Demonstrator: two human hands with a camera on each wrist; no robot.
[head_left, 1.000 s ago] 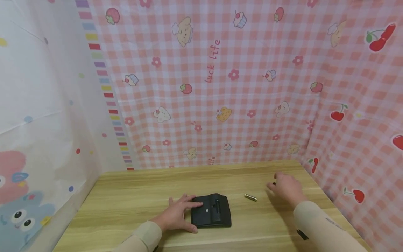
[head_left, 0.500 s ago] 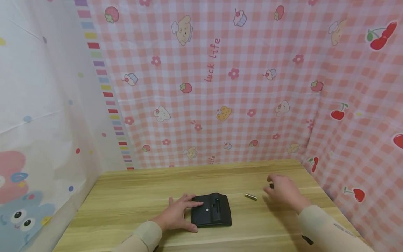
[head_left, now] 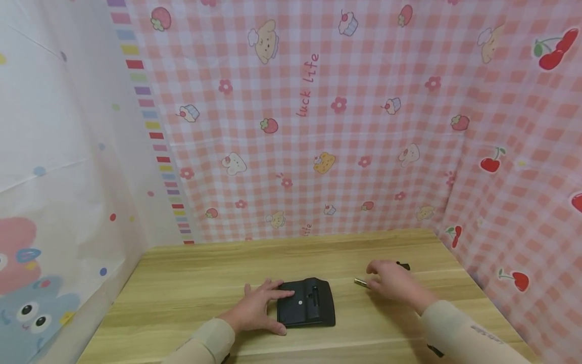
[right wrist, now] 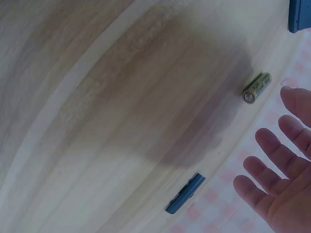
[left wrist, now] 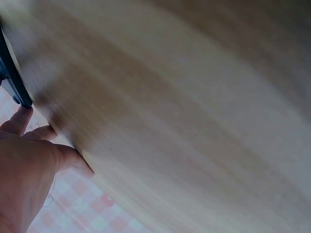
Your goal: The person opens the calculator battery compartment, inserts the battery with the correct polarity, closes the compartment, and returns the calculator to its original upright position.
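Note:
A black calculator-like device lies back up on the table, a slot in its back uncovered. My left hand rests on its left side with fingers spread; in the left wrist view the device's dark edge shows by a fingertip. To its right lies a small cylindrical battery. My right hand hovers at the battery, fingers loosely bent and apart from it in the right wrist view, where the battery lies on the wood. Behind this hand is a small black cover.
The wooden table has a pink checked cloth hanging behind it and at its right. White printed cloth hangs on the left. In the right wrist view, the cover lies apart from the battery.
My right hand has moved left from the black cover to the battery, and the cover now shows behind it. The left hand and device stay in place.

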